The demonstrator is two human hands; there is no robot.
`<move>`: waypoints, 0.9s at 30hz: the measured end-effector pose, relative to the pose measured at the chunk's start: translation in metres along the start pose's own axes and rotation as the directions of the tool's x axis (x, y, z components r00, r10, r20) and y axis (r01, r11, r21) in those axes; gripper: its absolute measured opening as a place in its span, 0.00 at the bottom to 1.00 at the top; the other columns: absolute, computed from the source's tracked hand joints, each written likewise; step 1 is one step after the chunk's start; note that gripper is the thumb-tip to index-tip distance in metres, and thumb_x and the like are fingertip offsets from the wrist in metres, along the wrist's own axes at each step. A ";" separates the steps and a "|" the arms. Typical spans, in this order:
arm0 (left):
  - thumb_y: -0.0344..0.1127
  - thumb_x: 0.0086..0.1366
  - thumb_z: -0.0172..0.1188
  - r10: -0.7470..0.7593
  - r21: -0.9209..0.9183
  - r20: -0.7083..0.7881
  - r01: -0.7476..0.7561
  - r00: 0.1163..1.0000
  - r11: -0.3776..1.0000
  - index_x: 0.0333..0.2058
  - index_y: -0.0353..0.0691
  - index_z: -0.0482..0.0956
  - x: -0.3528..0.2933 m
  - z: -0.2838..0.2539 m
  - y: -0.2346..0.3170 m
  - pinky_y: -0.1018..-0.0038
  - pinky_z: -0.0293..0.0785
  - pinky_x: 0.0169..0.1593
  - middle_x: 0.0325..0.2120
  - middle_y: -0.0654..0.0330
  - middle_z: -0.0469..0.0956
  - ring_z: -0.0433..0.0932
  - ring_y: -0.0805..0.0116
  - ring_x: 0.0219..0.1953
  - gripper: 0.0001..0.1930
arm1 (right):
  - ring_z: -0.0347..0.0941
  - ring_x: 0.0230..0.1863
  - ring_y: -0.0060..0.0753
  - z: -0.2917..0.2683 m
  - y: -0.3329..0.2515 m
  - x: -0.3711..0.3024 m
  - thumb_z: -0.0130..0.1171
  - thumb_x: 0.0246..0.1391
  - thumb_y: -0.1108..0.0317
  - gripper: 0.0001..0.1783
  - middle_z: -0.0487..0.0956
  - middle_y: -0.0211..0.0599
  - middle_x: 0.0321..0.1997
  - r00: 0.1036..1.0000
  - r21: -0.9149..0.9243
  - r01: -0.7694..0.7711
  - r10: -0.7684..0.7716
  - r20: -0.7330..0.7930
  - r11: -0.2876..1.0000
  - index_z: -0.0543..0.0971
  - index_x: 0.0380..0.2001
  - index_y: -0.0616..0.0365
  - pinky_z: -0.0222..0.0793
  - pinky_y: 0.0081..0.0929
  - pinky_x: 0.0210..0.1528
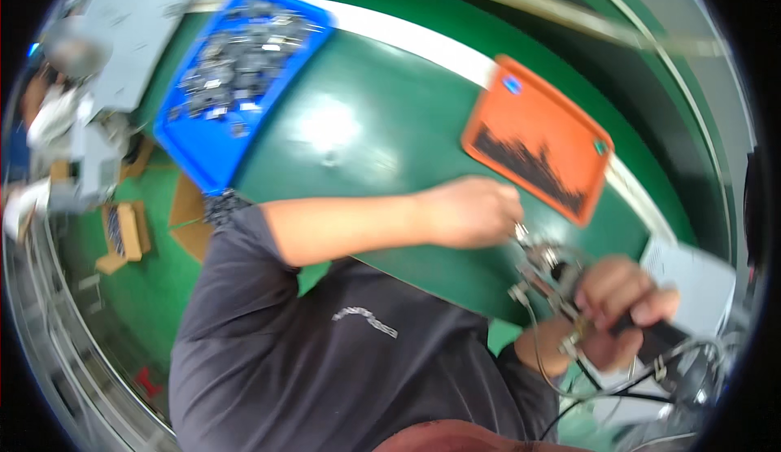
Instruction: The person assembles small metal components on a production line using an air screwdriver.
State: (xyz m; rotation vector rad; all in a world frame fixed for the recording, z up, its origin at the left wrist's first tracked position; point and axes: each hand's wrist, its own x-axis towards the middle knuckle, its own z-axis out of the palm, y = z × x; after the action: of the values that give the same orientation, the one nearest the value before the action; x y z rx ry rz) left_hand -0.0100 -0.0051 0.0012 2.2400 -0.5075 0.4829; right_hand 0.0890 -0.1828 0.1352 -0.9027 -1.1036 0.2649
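Note:
My left hand (472, 213) reaches across the green worktop (358, 159) with its fingers pinched together. At its fingertips is a small shiny metal bit, blurred, right by a metal bench fixture (543, 266); what the fingers hold I cannot make out. On the far side of that fixture, my right hand (618, 305) is closed round a black handle (651, 334). Beyond my left hand lies an orange tray (541, 118) with a heap of small dark thin parts (529, 167) along its near side.
A blue tray (191, 147) full of grey and black parts (244, 57) sits at the far left. Cables and a thin hose (533, 330) loop below the fixture. A light grey box (691, 285) stands at the right. At the left edge are another person (57, 118) and an open cardboard box (134, 228).

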 end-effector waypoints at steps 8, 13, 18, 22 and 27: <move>0.32 0.52 0.68 -0.038 0.546 -0.258 0.178 0.965 0.819 0.29 0.43 0.84 -0.044 -0.121 -0.002 0.63 0.79 0.42 0.35 0.60 0.84 0.83 0.59 0.38 0.05 | 0.65 0.22 0.22 -0.024 -0.032 -0.011 0.63 0.63 0.51 0.20 0.69 0.22 0.21 0.979 0.031 0.154 -0.148 -0.137 0.988 0.70 0.45 0.51 0.62 0.20 0.29; 0.30 0.52 0.70 -0.296 0.538 -0.517 0.574 0.803 0.618 0.29 0.38 0.85 -0.118 -0.239 -0.029 0.63 0.79 0.47 0.33 0.55 0.86 0.84 0.55 0.40 0.06 | 0.65 0.19 0.20 -0.012 -0.017 -0.004 0.63 0.63 0.52 0.19 0.70 0.22 0.20 0.978 -0.050 0.154 -0.159 -0.132 0.987 0.69 0.43 0.50 0.62 0.19 0.23; 0.36 0.59 0.68 -0.506 0.224 -0.596 0.734 0.624 0.642 0.36 0.35 0.86 -0.156 -0.318 -0.086 0.67 0.78 0.51 0.37 0.53 0.87 0.84 0.63 0.43 0.11 | 0.66 0.17 0.21 -0.015 -0.016 0.002 0.64 0.63 0.53 0.18 0.70 0.23 0.19 0.975 -0.043 0.176 -0.180 -0.132 0.983 0.68 0.42 0.51 0.62 0.18 0.20; 0.37 0.62 0.64 -0.545 0.358 -0.595 0.802 0.590 0.477 0.42 0.35 0.87 -0.136 -0.360 -0.191 0.66 0.79 0.53 0.40 0.50 0.87 0.86 0.57 0.45 0.14 | 0.69 0.16 0.22 -0.020 -0.019 -0.003 0.64 0.64 0.52 0.21 0.72 0.24 0.19 0.973 -0.077 0.184 -0.193 -0.123 0.980 0.66 0.42 0.51 0.70 0.20 0.16; 0.36 0.58 0.66 -0.672 0.617 -0.507 0.771 0.540 0.154 0.41 0.45 0.89 -0.155 -0.390 -0.273 0.61 0.80 0.54 0.42 0.53 0.87 0.85 0.53 0.47 0.12 | 0.70 0.16 0.24 -0.023 -0.017 -0.004 0.66 0.63 0.52 0.22 0.72 0.25 0.19 0.967 -0.075 0.210 -0.218 -0.130 0.975 0.67 0.42 0.52 0.71 0.23 0.15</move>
State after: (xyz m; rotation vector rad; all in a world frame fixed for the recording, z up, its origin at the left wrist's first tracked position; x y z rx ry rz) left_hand -0.0751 0.4912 0.0052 2.8884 1.1704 0.3047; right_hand 0.1032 -0.2074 0.1422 -0.8348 -1.0748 -0.0094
